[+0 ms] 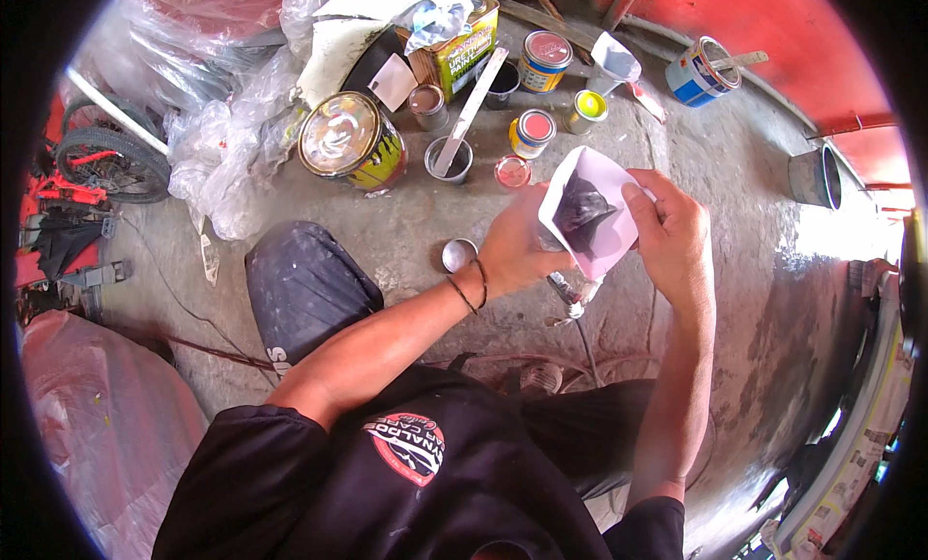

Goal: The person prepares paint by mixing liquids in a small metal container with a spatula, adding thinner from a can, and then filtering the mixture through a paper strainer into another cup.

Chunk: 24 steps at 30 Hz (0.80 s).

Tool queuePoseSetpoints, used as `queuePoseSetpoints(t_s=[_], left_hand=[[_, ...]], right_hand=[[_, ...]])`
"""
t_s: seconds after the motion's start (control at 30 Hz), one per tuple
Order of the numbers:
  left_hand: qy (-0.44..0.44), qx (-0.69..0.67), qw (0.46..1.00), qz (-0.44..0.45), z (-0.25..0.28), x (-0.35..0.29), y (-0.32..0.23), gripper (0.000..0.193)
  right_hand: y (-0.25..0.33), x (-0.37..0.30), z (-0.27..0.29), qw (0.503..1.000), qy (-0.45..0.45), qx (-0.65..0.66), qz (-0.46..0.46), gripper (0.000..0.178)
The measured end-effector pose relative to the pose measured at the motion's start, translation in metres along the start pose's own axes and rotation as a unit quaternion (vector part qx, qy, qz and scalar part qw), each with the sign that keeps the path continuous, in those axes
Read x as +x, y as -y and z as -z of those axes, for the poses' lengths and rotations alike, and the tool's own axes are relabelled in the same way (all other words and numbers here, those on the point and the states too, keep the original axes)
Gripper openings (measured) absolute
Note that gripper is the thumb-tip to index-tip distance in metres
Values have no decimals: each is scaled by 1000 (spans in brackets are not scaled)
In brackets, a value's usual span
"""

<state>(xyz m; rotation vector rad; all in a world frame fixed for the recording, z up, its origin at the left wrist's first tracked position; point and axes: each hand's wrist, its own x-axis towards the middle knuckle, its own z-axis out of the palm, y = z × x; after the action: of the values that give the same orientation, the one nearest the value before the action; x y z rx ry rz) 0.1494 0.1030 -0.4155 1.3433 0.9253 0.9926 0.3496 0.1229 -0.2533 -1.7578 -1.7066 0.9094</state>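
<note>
A white paper cone strainer (619,226), dark grey wet paint inside it, stands mouth up in front of me. My right hand (672,231) is closed on its right edge, thumb at the rim. My left hand (517,241) is closed at the lower left of the cone, round what looks like a spray gun's cup, mostly hidden by the paper and fingers. Below these fingers shows part of a spray gun (565,291), with a hose (588,352) running down from it. On the floor beside my left wrist sits a small round metal lid or cup (459,255).
Beyond my hands stand a large paint can (340,134), a cup with a stir stick (449,161), a small red-topped can (533,132), a yellow paint tin (586,110) and a blue can (698,72). Plastic sheeting (227,144) lies left; a bucket (815,177) stands right.
</note>
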Motion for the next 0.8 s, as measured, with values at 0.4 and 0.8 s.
queuePoseSetpoints(t_s=[0.4,0.8], left_hand=[[-32,60,996,-60,1,1,-5,99],[-50,155,985,-53,-1,2,-16,91]], right_hand=[[2,1,17,999,-40,-2,12,24],[25,-11,54,996,-88,12,21,29]])
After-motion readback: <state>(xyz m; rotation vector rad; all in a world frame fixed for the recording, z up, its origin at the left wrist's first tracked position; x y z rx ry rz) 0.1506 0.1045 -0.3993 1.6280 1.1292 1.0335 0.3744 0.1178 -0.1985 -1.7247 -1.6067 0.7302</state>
